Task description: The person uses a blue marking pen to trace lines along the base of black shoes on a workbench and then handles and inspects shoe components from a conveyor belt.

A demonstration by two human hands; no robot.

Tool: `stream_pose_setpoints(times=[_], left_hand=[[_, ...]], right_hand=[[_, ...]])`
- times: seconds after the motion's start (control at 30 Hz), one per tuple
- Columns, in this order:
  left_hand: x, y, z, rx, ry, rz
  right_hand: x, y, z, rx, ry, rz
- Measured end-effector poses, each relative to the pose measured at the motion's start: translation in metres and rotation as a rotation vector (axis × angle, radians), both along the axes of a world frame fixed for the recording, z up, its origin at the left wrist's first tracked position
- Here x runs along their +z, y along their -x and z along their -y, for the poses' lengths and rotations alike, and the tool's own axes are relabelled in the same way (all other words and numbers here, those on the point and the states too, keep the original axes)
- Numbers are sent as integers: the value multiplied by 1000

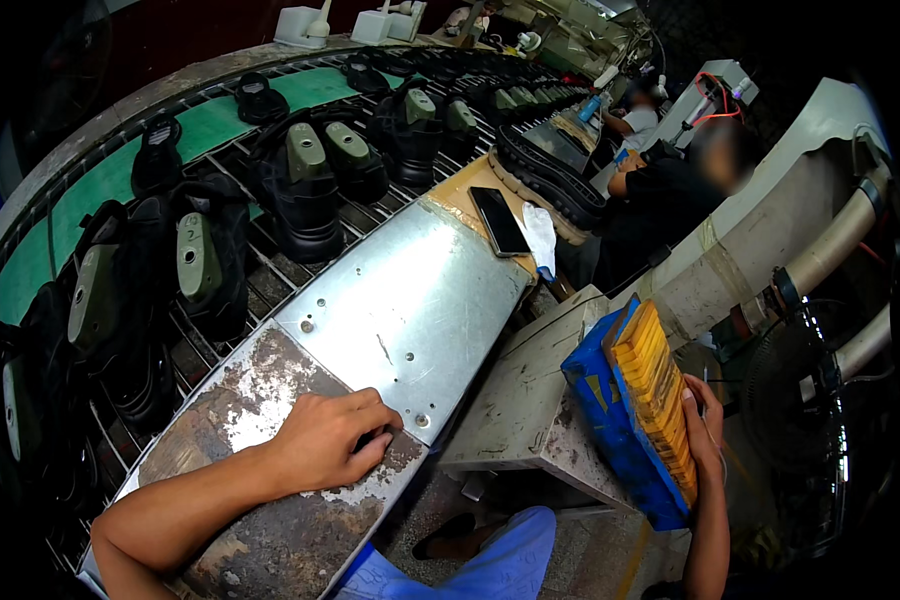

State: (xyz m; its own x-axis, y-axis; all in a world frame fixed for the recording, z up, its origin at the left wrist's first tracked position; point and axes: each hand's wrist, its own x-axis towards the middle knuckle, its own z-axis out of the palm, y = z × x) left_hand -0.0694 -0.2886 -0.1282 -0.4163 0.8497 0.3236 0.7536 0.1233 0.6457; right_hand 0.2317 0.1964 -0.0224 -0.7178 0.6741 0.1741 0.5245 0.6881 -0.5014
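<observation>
My left hand [338, 438] rests with curled fingers on the worn, stained end of the metal bench [400, 290]; nothing shows in it. At the right, my right hand [705, 425] grips the edge of a thick block [655, 400] with a blue side and yellow ribbed layers. The block stands tilted beside a scuffed pale metal cabinet [530, 400]. Its underside and some of my right fingers are hidden.
Black shoes on green lasts [305, 150] fill the curved roller conveyor [195, 335] on my left. A phone [500, 222], white cloth [539, 238] and dark shoe soles [545, 180] lie at the bench's far end. Another person [670, 200] sits beyond; a fan [790, 400] stands right.
</observation>
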Motion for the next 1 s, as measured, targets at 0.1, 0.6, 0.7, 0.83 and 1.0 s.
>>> stream_pose_setpoints(times=[0.1, 0.6, 0.7, 0.83, 1.0], left_hand=[[1, 0, 0, -1, 5, 0], [8, -4, -3, -2, 22, 69], [7, -6, -7, 8, -23, 14], [15, -1, 4, 9, -19, -117], [5, -10, 18, 39, -77, -322]], right_hand=[[1, 0, -1, -7, 8, 10], [3, 1, 7, 25, 42, -94], [5, 3, 5, 61, 67, -152], [7, 19, 0, 76, 4, -146], [4, 25, 17, 78, 222, -68]])
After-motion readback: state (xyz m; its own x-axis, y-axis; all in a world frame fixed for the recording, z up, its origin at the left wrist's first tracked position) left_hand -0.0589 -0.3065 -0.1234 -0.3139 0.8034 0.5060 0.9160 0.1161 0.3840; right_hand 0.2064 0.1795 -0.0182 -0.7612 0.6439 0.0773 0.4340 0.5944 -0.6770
